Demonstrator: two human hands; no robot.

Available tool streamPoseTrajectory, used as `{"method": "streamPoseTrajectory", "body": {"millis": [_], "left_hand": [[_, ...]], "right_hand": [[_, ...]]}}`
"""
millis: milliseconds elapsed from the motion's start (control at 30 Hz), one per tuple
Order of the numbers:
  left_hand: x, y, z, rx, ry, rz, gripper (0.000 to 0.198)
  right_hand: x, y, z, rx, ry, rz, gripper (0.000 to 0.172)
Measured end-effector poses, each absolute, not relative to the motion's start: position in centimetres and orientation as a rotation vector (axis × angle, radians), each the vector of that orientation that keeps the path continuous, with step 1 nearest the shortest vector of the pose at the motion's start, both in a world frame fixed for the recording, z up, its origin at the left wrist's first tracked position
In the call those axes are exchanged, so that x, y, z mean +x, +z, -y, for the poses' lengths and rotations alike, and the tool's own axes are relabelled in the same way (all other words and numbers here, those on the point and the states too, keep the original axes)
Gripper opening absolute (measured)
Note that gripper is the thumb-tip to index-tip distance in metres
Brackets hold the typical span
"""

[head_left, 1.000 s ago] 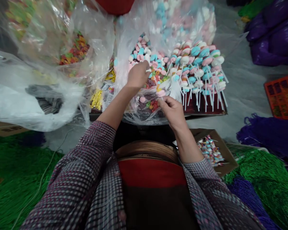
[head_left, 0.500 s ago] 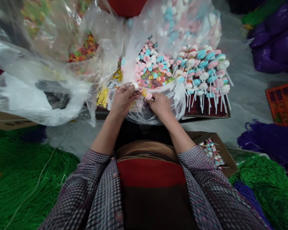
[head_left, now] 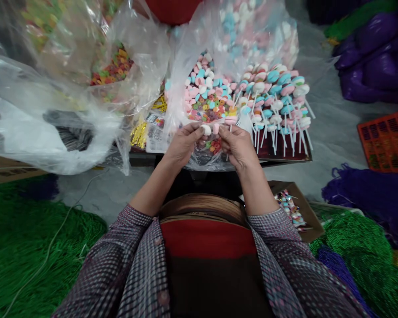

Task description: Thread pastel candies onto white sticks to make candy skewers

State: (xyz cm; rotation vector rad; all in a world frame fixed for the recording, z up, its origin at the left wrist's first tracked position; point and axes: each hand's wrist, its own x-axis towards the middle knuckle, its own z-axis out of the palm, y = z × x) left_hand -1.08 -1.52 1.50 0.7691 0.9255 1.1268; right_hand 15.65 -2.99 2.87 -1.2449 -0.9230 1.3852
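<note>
My left hand (head_left: 185,140) pinches a white marshmallow (head_left: 206,130) between thumb and fingertips. Close beside it, my right hand (head_left: 240,143) has a pink marshmallow (head_left: 216,128) at its fingertips. A candy stick (head_left: 231,118) with yellow and pink pieces at its top is also in the right hand, its white stick running down among the fingers. Both hands are over the near edge of an open plastic bag (head_left: 199,162). Inside the bag lie loose pink, white and blue marshmallows (head_left: 199,84) and small ring gummies (head_left: 208,109).
Finished-looking marshmallow sticks (head_left: 281,104) are piled on the table at right. Left are clear bags with gummy rings (head_left: 114,66) and gold twist ties (head_left: 139,134). A cardboard box (head_left: 310,212) holds wrapped sweets by my right side. An orange crate (head_left: 386,141) stands further right.
Both hands have moved right. The right hand has turned the candy stick upright, and a pink marshmallow now shows at its fingertips. The left hand still pinches the white marshmallow.
</note>
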Motion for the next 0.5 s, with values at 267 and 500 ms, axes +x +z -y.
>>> {"method": "streamPoseTrajectory", "body": {"millis": [267, 500], "left_hand": [[0.5, 0.5, 2.1, 0.991, 1.176, -0.907, 0.014], [0.5, -1.0, 2.0, 1.232, 1.225, -0.855, 0.051]], "right_hand": [[15.2, 2.9, 3.4, -1.295, 1.384, 0.982, 0.051], [15.0, 1.0, 2.5, -1.311, 1.088, 1.101, 0.040]]}}
